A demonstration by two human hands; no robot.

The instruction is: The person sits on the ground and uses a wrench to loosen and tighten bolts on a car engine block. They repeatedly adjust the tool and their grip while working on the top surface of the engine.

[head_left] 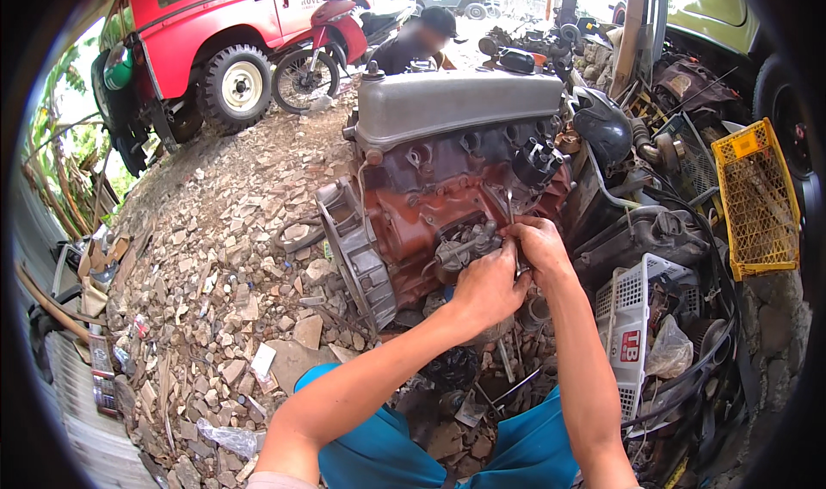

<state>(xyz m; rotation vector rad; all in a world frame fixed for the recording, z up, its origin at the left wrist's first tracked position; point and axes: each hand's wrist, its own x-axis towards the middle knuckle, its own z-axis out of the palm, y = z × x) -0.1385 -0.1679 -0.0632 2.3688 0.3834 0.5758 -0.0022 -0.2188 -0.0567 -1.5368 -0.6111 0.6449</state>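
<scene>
A large engine block [413, 214], painted reddish brown under a grey valve cover [460, 106], stands in front of me on the ground. My left hand [489, 289] is closed beside a grey metal fuel pump [465, 248] on the engine's near side; what its fingers hold is hidden. Right against it, my right hand [539, 245] pinches a slim metal wrench [509, 203], whose upper end sticks up toward the engine. Above my right hand sits a black distributor [539, 162]. The silver bell housing [351, 252] forms the engine's left end.
Stony rubble [232, 257] covers the ground at left. On the right are a grey plastic crate [632, 334] of parts, a yellow crate [757, 201], a black helmet [604, 128] and hoses. Behind the engine a person [419, 42] crouches near a motorbike [335, 33] and a red car [206, 24].
</scene>
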